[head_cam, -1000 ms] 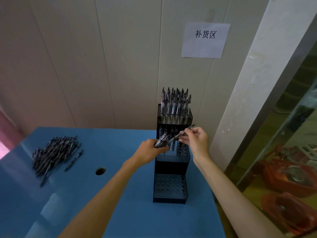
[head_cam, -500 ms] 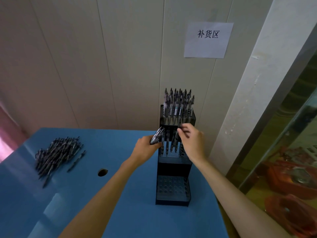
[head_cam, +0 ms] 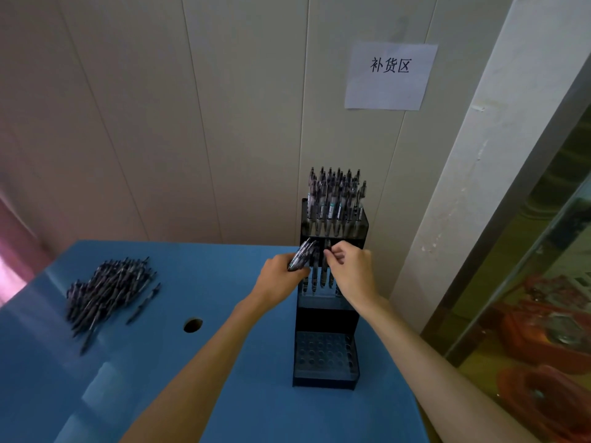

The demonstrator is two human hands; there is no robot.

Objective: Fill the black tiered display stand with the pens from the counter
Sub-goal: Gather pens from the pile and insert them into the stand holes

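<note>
The black tiered display stand [head_cam: 325,318] sits at the right of the blue counter [head_cam: 224,362], against the wall. Its top tier is packed with upright pens [head_cam: 335,199]; the middle tier holds a few; the bottom tier shows only bare holes [head_cam: 323,353]. My left hand [head_cam: 279,278] grips a bundle of pens [head_cam: 300,255] just left of the middle tier. My right hand [head_cam: 350,270] pinches the top of a single pen [head_cam: 327,260] standing upright in the middle tier. A loose pile of pens [head_cam: 105,287] lies at the counter's left.
A round hole [head_cam: 193,325] pierces the counter between the pile and the stand. A paper sign [head_cam: 390,75] hangs on the panelled wall. A white pillar and a glass case with orange items [head_cam: 543,340] lie to the right.
My right hand took one pen from the bundle, swung it upright and lowered it into the middle tier. My left hand rose slightly, still holding the bundle.
</note>
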